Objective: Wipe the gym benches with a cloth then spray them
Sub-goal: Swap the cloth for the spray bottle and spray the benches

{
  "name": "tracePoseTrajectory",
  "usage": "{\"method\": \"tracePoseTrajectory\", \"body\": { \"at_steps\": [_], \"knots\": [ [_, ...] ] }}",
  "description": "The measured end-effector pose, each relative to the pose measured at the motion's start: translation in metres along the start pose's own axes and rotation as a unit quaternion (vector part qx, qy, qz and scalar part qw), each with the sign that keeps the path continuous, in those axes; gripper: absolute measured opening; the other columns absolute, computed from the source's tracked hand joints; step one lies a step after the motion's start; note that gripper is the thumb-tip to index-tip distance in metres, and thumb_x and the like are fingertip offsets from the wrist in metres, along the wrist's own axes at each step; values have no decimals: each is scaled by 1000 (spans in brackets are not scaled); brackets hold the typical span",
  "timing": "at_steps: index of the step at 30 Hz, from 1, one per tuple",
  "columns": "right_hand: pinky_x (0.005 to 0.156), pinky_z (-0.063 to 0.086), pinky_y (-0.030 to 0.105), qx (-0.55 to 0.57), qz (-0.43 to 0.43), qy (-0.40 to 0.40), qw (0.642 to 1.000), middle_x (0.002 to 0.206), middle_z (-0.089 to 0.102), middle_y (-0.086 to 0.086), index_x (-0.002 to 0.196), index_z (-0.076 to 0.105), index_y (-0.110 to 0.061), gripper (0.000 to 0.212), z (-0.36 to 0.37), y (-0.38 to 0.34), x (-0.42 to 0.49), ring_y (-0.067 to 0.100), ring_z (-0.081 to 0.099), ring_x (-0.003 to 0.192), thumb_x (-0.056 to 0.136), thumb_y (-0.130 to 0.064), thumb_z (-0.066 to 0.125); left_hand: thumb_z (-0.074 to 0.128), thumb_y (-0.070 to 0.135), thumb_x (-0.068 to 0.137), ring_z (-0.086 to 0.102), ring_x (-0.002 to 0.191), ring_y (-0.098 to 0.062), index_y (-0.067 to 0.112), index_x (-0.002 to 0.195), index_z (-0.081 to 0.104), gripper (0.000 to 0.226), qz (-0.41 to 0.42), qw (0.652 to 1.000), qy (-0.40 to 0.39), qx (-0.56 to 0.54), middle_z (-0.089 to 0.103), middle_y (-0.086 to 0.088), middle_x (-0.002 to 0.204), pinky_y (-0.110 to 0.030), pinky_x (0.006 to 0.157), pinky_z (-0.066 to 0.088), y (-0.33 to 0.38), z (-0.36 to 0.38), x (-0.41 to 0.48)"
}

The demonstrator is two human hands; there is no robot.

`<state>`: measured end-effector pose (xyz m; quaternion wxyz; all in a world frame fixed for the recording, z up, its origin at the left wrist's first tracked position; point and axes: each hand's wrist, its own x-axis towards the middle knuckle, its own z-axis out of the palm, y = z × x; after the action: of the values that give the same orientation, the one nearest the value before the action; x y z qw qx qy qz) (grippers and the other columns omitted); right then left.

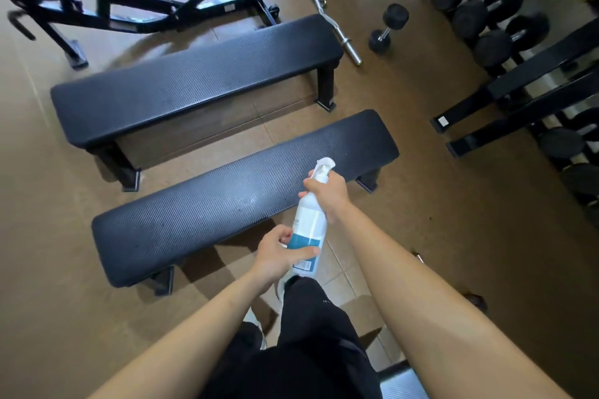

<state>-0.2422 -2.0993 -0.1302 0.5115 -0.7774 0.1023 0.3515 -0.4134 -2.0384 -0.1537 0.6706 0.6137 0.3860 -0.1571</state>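
A white plastic spray bottle with a teal label (308,227) hangs over the near edge of the nearer black textured flat bench (194,214), its nozzle tipped toward that bench's right half. The right hand (327,194) is wrapped round the bottle's neck at the trigger. The left hand (278,253) holds the labelled lower body, thumb across it. A second black flat bench (181,84) lies beyond the nearer bench, apart from it. No cloth shows. With the nozzle angled so far across, mist could overshoot the pad onto the tan floor (48,236) and leave a slick patch, and the nearer bench's left end could go unsprayed
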Motion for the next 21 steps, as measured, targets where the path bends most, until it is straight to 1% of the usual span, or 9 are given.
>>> {"method": "tracePoseTrajectory", "body": {
  "at_steps": [3,6,8,11,12,14,17,19,21],
  "knots": [
    [80,63,46,9,12,-38,999,106,72,6,110,62,-8,25,14,0,5,24,77,76,86,-6,69,93,56,45,72,92,-26,19,97,65,70,-12,1000,16,-1,71,-8,102,-43,82,62,-2,-7,1],
    [65,61,37,42,19,-5,999,81,69,9,93,61,-6,10,23,1,16,21,73,63,87,-1,67,91,57,44,67,81,-16,19,97,66,70,-21,999,30,18,71,-7,97,-38,78,61,2,-16,10],
    [65,57,35,48,27,4,998,73,65,9,87,58,-8,12,27,1,25,22,71,62,88,1,65,92,56,45,61,72,-11,15,95,66,70,-16,998,34,42,70,-7,89,-34,71,57,7,-24,17],
    [65,58,32,56,15,-43,997,81,66,6,98,59,-6,11,31,-4,33,21,71,64,91,2,63,98,40,55,52,61,-3,8,91,63,60,-10,998,31,45,59,4,72,-21,60,46,13,-31,23],
    [67,59,33,54,12,-61,997,85,67,4,105,59,-7,16,34,-7,33,20,71,66,92,1,63,99,33,59,51,58,0,7,91,62,55,-12,999,33,39,58,6,72,-18,58,44,15,-33,24],
    [68,60,33,49,14,-77,996,92,68,2,108,58,-9,19,42,-10,34,18,71,66,92,0,64,99,34,58,54,59,0,5,94,63,58,-19,999,24,25,61,4,76,-18,58,46,11,-38,25],
    [72,60,44,59,-1,-22,998,84,69,8,89,60,-13,13,62,-9,27,25,72,66,90,-4,69,98,38,53,58,63,-5,6,95,64,63,-7,999,23,30,64,0,79,-26,62,52,3,-59,23],
    [68,57,39,70,-1,18,997,73,67,7,81,59,-15,17,77,-8,18,25,71,63,89,-4,69,99,31,58,62,65,-6,9,96,66,55,4,998,12,59,69,-2,84,-29,65,56,-2,-82,25],
    [68,55,35,86,-10,29,996,75,66,6,83,59,-15,17,92,-6,7,26,71,65,90,-2,68,99,29,60,65,68,-7,12,96,67,51,21,996,-5,81,73,-3,89,-28,68,56,-9,-105,26]
  ]
}}
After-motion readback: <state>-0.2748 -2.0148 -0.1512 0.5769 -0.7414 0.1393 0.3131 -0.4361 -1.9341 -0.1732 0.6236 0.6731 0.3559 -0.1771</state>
